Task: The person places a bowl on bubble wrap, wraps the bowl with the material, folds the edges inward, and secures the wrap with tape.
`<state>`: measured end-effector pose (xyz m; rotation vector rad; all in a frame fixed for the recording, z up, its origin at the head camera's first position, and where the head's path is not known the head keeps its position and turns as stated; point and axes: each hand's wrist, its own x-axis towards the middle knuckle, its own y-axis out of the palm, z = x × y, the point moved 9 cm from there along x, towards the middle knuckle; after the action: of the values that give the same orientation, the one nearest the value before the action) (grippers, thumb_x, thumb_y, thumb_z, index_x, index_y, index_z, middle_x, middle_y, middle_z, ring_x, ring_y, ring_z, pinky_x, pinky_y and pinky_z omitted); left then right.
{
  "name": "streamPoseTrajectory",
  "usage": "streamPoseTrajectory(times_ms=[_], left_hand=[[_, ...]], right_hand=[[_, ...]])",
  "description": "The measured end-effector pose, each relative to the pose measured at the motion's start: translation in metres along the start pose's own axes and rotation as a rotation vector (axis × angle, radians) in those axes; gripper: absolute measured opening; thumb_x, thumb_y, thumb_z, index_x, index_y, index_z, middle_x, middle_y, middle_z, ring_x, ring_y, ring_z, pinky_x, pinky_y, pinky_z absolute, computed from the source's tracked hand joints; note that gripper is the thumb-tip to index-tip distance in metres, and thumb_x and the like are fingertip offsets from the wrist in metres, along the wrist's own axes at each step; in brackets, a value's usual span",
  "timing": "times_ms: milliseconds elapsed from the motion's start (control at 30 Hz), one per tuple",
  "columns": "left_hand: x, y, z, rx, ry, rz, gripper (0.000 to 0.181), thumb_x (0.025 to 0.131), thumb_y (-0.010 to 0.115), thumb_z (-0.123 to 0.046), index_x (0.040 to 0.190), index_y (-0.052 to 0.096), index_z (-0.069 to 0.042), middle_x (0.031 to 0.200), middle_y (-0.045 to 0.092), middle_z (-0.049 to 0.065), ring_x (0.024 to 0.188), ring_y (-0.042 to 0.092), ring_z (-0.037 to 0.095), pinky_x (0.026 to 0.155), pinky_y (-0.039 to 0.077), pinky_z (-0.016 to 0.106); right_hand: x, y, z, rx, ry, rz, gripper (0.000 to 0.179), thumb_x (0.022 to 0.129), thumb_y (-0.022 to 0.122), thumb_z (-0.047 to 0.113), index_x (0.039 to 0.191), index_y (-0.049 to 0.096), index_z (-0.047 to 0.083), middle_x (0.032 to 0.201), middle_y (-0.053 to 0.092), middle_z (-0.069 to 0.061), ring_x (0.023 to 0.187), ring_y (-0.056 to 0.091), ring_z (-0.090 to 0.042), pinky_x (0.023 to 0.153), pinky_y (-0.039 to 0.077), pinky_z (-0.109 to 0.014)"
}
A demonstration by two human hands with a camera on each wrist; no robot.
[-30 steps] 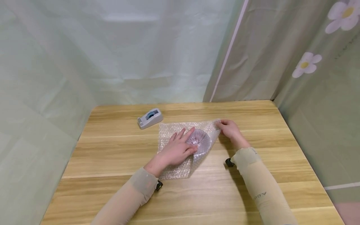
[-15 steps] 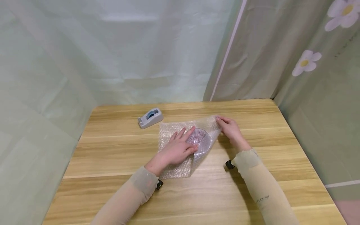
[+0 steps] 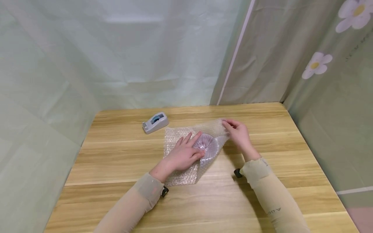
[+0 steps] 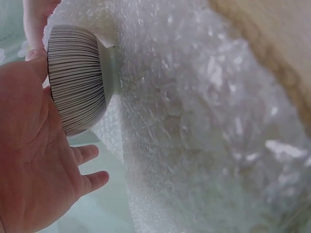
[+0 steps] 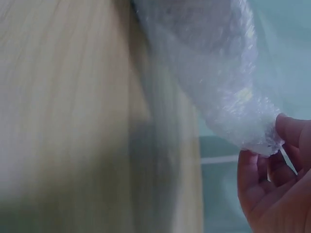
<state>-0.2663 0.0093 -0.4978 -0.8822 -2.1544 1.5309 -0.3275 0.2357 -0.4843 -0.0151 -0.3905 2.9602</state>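
A bowl (image 4: 77, 80) with thin dark stripes stands on a sheet of bubble wrap (image 3: 178, 136). One flap of the wrap is folded up over the near right side of the bowl. My left hand (image 3: 183, 157) lies across the left side of the bowl with straight, spread fingers. Its thumb rests on the folded flap over the bowl, and part of the bowl is hidden under this hand. To the right, my right hand (image 3: 239, 134) pinches the far right corner of the wrap between thumb and fingers, holding it raised off the table.
A grey tape dispenser (image 3: 155, 123) stands beyond the wrap on the left. The wooden table (image 3: 116, 161) has pale green curtains (image 3: 163, 64) along its back and both sides. A small dark device (image 3: 238, 173) is worn at the right wrist.
My right hand has lifted the far right corner of the bubble wrap and shifted it slightly away and to the left. The left hand stays in place on the bowl.
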Motion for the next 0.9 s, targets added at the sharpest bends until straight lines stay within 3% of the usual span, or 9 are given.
streamPoseTrajectory(times_ms=[133,433,567,733,900], left_hand=[[0.0,-0.001,0.0,0.006,-0.002,0.002,0.05,0.113,0.038,-0.055,0.142,0.071,-0.03,0.18,0.001,-0.002,0.163,0.007,0.044,0.128,0.009,0.067],[0.0,0.003,-0.002,0.044,0.006,0.021,0.051,0.113,0.036,-0.057,0.142,0.07,-0.033,0.18,-0.004,0.003,0.163,-0.003,0.042,0.128,0.004,0.066],[0.001,0.004,-0.003,0.075,0.017,0.015,0.051,0.113,0.036,-0.057,0.143,0.07,-0.035,0.179,-0.008,0.005,0.163,-0.01,0.041,0.128,0.001,0.067],[0.001,0.004,-0.002,0.079,0.023,0.003,0.05,0.113,0.036,-0.057,0.141,0.072,-0.035,0.179,-0.009,0.005,0.163,-0.013,0.04,0.128,-0.002,0.067],[0.001,0.005,-0.002,0.077,0.027,-0.014,0.049,0.113,0.038,-0.057,0.138,0.074,-0.035,0.179,-0.011,0.007,0.163,-0.015,0.041,0.128,-0.006,0.066]], right_hand=[[-0.007,0.004,0.022,-0.069,-0.096,-0.027,0.031,0.105,0.073,0.025,0.126,0.078,0.004,0.113,0.078,-0.016,0.083,0.069,-0.016,0.067,0.061,-0.022],[-0.03,0.021,0.048,-0.084,-0.231,-0.028,0.02,0.099,0.08,0.016,0.111,0.08,0.0,0.099,0.08,-0.015,0.078,0.072,-0.022,0.065,0.061,-0.022],[-0.042,0.027,0.054,-0.135,-0.29,0.008,0.018,0.098,0.081,0.018,0.108,0.082,0.002,0.099,0.08,-0.011,0.083,0.072,-0.023,0.071,0.06,-0.024],[-0.054,0.033,0.059,-0.172,-0.362,0.068,0.016,0.097,0.082,0.015,0.107,0.083,0.003,0.101,0.081,-0.009,0.091,0.074,-0.023,0.084,0.063,-0.038],[-0.06,0.033,0.058,-0.161,-0.386,0.087,0.013,0.096,0.081,0.011,0.107,0.084,0.003,0.103,0.081,-0.009,0.093,0.075,-0.024,0.086,0.064,-0.04]])
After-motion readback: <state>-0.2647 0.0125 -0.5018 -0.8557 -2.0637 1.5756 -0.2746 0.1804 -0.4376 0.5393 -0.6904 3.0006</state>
